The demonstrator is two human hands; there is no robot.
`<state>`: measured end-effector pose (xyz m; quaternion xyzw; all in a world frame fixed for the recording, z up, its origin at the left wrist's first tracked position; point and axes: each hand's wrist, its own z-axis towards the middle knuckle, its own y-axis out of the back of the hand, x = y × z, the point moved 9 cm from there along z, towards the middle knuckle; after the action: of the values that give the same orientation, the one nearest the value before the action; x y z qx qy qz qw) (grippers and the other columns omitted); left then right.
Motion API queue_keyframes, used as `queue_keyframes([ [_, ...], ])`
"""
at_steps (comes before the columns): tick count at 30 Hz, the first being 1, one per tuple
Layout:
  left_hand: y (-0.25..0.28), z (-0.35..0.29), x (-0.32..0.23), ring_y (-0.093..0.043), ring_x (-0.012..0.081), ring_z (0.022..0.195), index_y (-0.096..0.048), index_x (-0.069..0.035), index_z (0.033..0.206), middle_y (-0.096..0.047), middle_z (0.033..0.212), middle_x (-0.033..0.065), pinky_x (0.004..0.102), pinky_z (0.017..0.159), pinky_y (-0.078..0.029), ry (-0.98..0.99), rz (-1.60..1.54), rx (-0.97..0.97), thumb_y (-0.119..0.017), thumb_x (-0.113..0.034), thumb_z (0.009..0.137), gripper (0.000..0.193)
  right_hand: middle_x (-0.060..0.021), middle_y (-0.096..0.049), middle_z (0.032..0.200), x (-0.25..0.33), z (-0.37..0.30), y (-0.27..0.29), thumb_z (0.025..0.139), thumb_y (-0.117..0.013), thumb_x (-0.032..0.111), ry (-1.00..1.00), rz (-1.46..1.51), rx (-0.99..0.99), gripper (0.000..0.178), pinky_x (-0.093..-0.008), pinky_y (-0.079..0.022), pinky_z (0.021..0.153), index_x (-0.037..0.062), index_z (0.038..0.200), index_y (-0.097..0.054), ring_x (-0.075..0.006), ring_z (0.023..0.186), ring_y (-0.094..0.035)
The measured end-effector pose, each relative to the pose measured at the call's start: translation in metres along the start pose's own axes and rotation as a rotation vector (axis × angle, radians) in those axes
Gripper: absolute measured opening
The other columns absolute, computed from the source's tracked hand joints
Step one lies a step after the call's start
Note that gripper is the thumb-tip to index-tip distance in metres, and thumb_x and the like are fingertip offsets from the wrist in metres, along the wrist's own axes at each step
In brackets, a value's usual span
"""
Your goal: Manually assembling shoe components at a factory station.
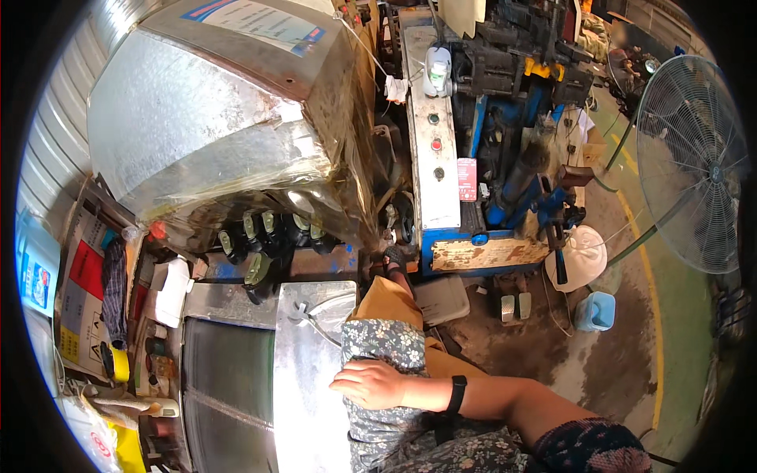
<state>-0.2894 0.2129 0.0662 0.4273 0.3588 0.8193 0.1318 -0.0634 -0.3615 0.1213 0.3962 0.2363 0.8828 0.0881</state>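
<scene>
My right hand lies on the grey flowered cloth over my lap, its fingers stretched loosely to the left. Nothing shows in it, and a black band circles the wrist. My left hand is out of view. Just left of my lap is a shiny metal plate, beside a dark conveyor belt. On the plate lies a grey, curved piece with a forked end. Several black, shoe-like pieces with pale oval tops stand beyond the belt, beneath a large metal hood.
A blue machine with a white button panel stands ahead. At right are a large fan, a white jug and a light blue bucket. A grey bin and a metal pedal sit on the floor.
</scene>
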Motion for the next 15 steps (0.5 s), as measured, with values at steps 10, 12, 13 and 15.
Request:
queue_keyframes([
  [10,0.011,-0.035,-0.064,-0.062,0.0454,0.091,-0.061,0.004,0.116,-0.064,0.103,0.0293,0.0548,0.079,-0.051,-0.037,-0.106,-0.025,-0.055,-0.025,0.093,0.038,-0.0056,-0.063,0.094,0.008,-0.002,0.007,0.082,-0.060,0.010,0.033,-0.023,-0.027,0.017,-0.0315,-0.050,0.083,0.0035,0.096,-0.065,-0.0210,0.091,-0.059],
  [12,0.013,-0.041,-0.079,-0.062,0.0459,0.092,-0.060,0.005,0.116,-0.063,0.103,0.0299,0.0555,0.079,-0.051,-0.039,-0.128,-0.024,-0.054,-0.025,0.093,0.038,-0.0059,-0.063,0.094,0.009,-0.002,0.005,0.081,-0.060,0.009,0.049,-0.027,-0.014,0.017,-0.0318,-0.050,0.083,0.0032,0.097,-0.065,-0.0216,0.091,-0.059],
  [13,0.014,-0.044,-0.086,-0.062,0.0461,0.092,-0.060,0.005,0.116,-0.063,0.103,0.0302,0.0558,0.079,-0.051,-0.038,-0.138,-0.023,-0.054,-0.025,0.093,0.038,-0.0059,-0.063,0.094,0.010,-0.003,0.004,0.081,-0.060,0.009,0.054,-0.024,-0.012,0.017,-0.0318,-0.050,0.083,0.0032,0.097,-0.065,-0.0216,0.091,-0.059],
  [15,0.019,-0.057,-0.100,-0.062,0.0466,0.093,-0.060,0.005,0.116,-0.063,0.104,0.0308,0.0565,0.080,-0.051,-0.029,-0.158,-0.013,-0.053,-0.024,0.093,0.038,-0.0063,-0.064,0.094,0.011,-0.003,0.003,0.080,-0.061,0.009,0.082,-0.032,-0.020,0.019,-0.0321,-0.050,0.083,0.0030,0.097,-0.066,-0.0221,0.091,-0.060],
])
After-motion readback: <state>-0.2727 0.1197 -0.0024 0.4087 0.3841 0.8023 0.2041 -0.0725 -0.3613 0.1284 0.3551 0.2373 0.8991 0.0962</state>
